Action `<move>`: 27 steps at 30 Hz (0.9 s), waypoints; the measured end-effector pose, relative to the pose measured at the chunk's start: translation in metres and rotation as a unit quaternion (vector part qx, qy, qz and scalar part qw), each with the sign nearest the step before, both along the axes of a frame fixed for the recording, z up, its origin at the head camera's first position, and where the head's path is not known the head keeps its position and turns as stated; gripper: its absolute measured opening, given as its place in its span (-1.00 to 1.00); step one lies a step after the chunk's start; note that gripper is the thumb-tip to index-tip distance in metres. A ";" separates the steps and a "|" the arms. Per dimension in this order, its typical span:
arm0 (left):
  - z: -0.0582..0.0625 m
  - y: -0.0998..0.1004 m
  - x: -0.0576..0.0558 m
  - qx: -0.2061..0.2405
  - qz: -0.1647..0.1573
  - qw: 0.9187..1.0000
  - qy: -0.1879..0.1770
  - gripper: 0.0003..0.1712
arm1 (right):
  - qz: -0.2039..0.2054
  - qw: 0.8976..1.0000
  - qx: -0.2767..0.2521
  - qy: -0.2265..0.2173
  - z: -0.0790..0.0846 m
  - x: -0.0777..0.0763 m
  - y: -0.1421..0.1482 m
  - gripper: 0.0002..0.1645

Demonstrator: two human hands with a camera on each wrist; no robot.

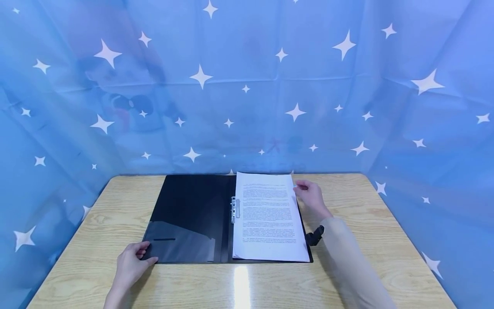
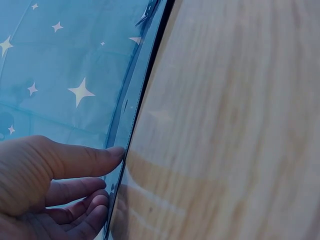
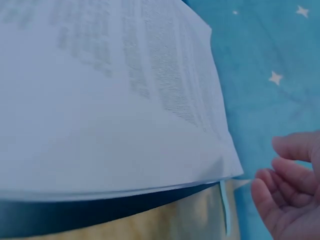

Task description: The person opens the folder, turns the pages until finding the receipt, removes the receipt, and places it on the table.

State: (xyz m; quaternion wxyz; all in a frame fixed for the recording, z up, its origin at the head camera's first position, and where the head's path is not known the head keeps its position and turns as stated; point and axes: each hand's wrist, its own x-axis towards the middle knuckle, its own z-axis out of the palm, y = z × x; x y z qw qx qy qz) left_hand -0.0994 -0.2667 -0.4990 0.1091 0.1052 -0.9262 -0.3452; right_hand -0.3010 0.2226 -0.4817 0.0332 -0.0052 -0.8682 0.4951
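A black folder (image 1: 193, 201) lies spread open on the table, its metal clip (image 1: 233, 210) near the spine. My left hand (image 1: 130, 262) holds the folder's near left corner; in the left wrist view the thumb (image 2: 90, 159) rests against the edge and the other fingers curl beside it. A stack of printed paper (image 1: 266, 219) lies on the folder's right side. By the stack's far right edge is my right hand (image 1: 310, 197), its fingers loosely bent and nothing gripped. A narrow light blue strip (image 3: 226, 207) sticks out from under the paper corner, close to these fingers.
The wooden table (image 1: 370, 240) extends around the folder. A clear pocket (image 1: 181, 244) covers the lower part of the left cover. A small black device (image 1: 315, 236) sits at the right cuff. Behind the table hangs a blue curtain (image 1: 247, 107) with white stars.
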 end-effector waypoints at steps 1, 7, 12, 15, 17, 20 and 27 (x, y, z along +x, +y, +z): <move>0.000 0.000 0.000 -0.001 0.002 1.000 0.007 -0.47 | -0.001 1.000 0.000 -0.004 0.001 -0.003 -0.001 -0.54; -0.003 0.001 -0.001 -0.002 0.006 1.000 0.025 -0.48 | 0.001 1.000 0.014 -0.003 0.005 -0.017 -0.002 -0.53; -0.001 0.000 -0.001 0.001 0.004 1.000 0.003 -0.47 | -0.002 0.999 0.002 -0.037 0.004 -0.026 0.000 -0.49; -0.001 0.000 0.000 0.002 0.002 1.000 -0.005 -0.46 | -0.001 0.999 -0.003 -0.053 0.002 -0.032 0.000 -0.47; -0.001 -0.001 0.000 -0.002 0.001 1.000 -0.001 -0.46 | 0.001 0.998 -0.006 -0.064 0.001 -0.036 -0.001 -0.47; -0.002 -0.001 -0.001 -0.010 0.000 1.000 0.007 -0.47 | 0.006 0.997 0.004 -0.074 0.002 -0.041 -0.005 -0.46; -0.002 -0.002 -0.001 0.000 0.000 1.000 -0.009 -0.46 | 0.004 0.995 0.026 -0.091 0.004 -0.050 -0.017 -0.45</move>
